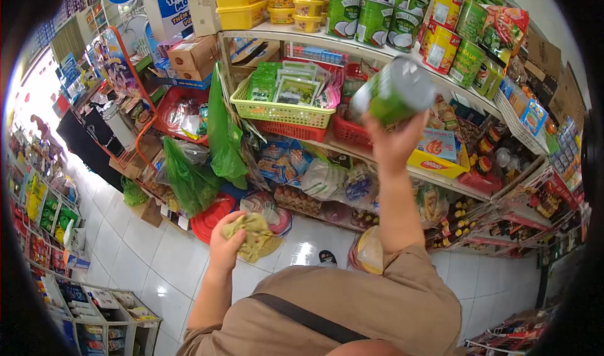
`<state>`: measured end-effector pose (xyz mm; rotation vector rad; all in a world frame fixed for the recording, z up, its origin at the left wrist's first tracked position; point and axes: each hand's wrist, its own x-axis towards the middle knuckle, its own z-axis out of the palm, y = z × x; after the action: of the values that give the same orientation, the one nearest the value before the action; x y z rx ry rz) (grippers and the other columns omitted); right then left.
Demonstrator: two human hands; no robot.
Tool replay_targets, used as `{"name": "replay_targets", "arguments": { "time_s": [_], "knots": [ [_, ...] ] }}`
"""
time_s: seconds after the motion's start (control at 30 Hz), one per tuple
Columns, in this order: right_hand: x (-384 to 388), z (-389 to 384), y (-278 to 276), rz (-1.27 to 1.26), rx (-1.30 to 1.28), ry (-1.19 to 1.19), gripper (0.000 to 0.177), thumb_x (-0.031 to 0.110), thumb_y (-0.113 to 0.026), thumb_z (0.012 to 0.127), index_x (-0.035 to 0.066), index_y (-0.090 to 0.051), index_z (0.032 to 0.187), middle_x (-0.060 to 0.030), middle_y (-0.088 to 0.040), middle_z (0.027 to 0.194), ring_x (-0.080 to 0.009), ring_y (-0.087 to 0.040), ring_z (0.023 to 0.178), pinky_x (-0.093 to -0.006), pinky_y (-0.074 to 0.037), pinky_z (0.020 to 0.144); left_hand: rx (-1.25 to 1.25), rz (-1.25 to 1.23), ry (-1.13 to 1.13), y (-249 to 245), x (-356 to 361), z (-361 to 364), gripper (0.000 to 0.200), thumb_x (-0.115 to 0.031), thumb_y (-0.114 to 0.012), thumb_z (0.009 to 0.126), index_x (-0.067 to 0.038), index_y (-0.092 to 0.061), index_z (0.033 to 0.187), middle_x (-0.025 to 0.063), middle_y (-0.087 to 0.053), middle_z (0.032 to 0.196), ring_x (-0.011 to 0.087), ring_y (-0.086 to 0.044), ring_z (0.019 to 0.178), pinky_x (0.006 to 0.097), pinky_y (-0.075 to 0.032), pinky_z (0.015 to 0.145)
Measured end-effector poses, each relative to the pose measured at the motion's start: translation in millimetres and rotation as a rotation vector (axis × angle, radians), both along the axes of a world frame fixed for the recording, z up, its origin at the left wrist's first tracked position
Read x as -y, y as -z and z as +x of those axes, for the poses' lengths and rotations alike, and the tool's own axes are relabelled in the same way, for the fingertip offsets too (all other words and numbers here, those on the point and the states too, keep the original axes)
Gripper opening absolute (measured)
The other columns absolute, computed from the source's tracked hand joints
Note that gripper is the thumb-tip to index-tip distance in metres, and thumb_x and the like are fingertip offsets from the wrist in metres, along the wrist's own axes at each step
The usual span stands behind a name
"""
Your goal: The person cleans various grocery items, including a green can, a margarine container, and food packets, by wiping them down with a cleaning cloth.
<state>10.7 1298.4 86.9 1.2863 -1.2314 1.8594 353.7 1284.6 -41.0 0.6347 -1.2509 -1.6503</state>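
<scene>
My right hand [397,139] is raised before the shelves, its fingers wrapped round the lower part of a green tin can [393,98]. The can is tilted and smeared by motion, its silver end facing up and to the right. Lower down on the left, my left hand [228,241] grips a crumpled yellowish cloth [251,236] with small spots. On the top shelf behind the raised can stand several green coconut milk cans [372,21]. Yellow-labelled cans [440,44] and more green cans [469,63] are stacked to the right of them.
Yellow tubs [242,6] are stacked at the top shelf's left end. Below sits a pale yellow basket [283,109] of green packets. Green plastic bags [192,176] hang at the left, above a red lid [211,220]. Egg trays [302,202] lie low down, over the white tiled floor [157,274].
</scene>
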Motion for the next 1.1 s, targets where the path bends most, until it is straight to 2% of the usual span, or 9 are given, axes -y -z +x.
{"name": "replay_targets", "arguments": {
  "time_s": [0.1,0.17,0.3,0.43,0.63,0.83,1.03,1.1],
  "knots": [
    [9,-43,-51,0.066,-0.044,0.392,0.081,0.036,-0.082,0.061,-0.003,-0.044,0.121,-0.0160,-0.049,0.110,-0.0286,-0.050,0.104,-0.0384,-0.044,0.085,-0.043,0.165,-0.124,9,3,13,0.038,-0.010,-0.059,0.081,0.004,-0.049,0.115,0.0124,-0.060,0.101,0.0187,-0.061,0.084,0.0308,-0.053,0.070],
    [24,-73,-64,0.064,-0.026,0.478,0.080,0.037,-0.081,0.060,-0.004,-0.046,0.119,-0.0189,-0.051,0.109,-0.0360,-0.050,0.100,-0.0447,-0.040,0.086,-0.057,0.189,-0.141,14,0,16,0.036,-0.010,-0.056,0.083,0.004,-0.049,0.115,0.0124,-0.060,0.101,0.0189,-0.061,0.084,0.0313,-0.053,0.070],
    [46,-115,-72,0.147,-0.051,0.716,0.074,0.040,-0.078,0.062,-0.004,-0.049,0.115,-0.0194,-0.055,0.106,-0.0362,-0.049,0.101,-0.0452,-0.038,0.089,-0.011,0.119,-0.157,24,-3,7,0.038,-0.011,-0.057,0.083,0.005,-0.049,0.116,0.0124,-0.059,0.101,0.0187,-0.061,0.084,0.0312,-0.053,0.071],
    [57,-122,-81,0.115,-0.034,0.639,0.066,0.044,-0.074,0.068,-0.001,-0.053,0.112,-0.0164,-0.056,0.106,-0.0330,-0.051,0.101,-0.0428,-0.039,0.087,0.032,0.076,-0.188,12,-9,-15,0.040,-0.012,-0.058,0.082,0.005,-0.048,0.117,0.0118,-0.059,0.102,0.0179,-0.060,0.086,0.0308,-0.052,0.072],
    [77,-138,-71,0.108,-0.081,0.664,0.065,0.042,-0.073,0.071,0.001,-0.047,0.114,-0.0163,-0.056,0.105,-0.0322,-0.049,0.102,-0.0436,-0.039,0.086,0.012,0.085,-0.233,16,-11,-23,0.041,-0.013,-0.059,0.081,0.005,-0.048,0.117,0.0120,-0.059,0.103,0.0182,-0.060,0.088,0.0309,-0.052,0.073],
    [87,-150,-64,0.070,-0.196,0.801,0.062,0.042,-0.076,0.067,0.007,-0.044,0.106,-0.0152,-0.051,0.106,-0.0343,-0.049,0.098,-0.0460,-0.038,0.084,0.037,0.107,-0.282,14,-12,-29,0.042,-0.013,-0.059,0.082,0.004,-0.047,0.118,0.0122,-0.058,0.105,0.0185,-0.060,0.088,0.0307,-0.052,0.075],
    [86,-145,-62,0.057,-0.202,0.845,0.056,0.041,-0.080,0.062,0.007,-0.051,0.095,-0.0151,-0.047,0.111,-0.0351,-0.046,0.099,-0.0459,-0.038,0.084,0.016,0.100,-0.261,13,-16,-39,0.042,-0.013,-0.059,0.082,0.004,-0.047,0.119,0.0118,-0.059,0.105,0.0180,-0.060,0.088,0.0300,-0.051,0.074],
    [85,-133,-69,-0.003,-0.300,0.744,0.044,0.037,-0.078,0.067,0.006,-0.056,0.091,-0.0159,-0.046,0.113,-0.0343,-0.046,0.099,-0.0447,-0.038,0.084,0.028,0.089,-0.290,20,-19,-39,0.043,-0.014,-0.060,0.082,0.003,-0.047,0.119,0.0115,-0.059,0.105,0.0178,-0.060,0.086,0.0297,-0.051,0.074]
  ]
}}
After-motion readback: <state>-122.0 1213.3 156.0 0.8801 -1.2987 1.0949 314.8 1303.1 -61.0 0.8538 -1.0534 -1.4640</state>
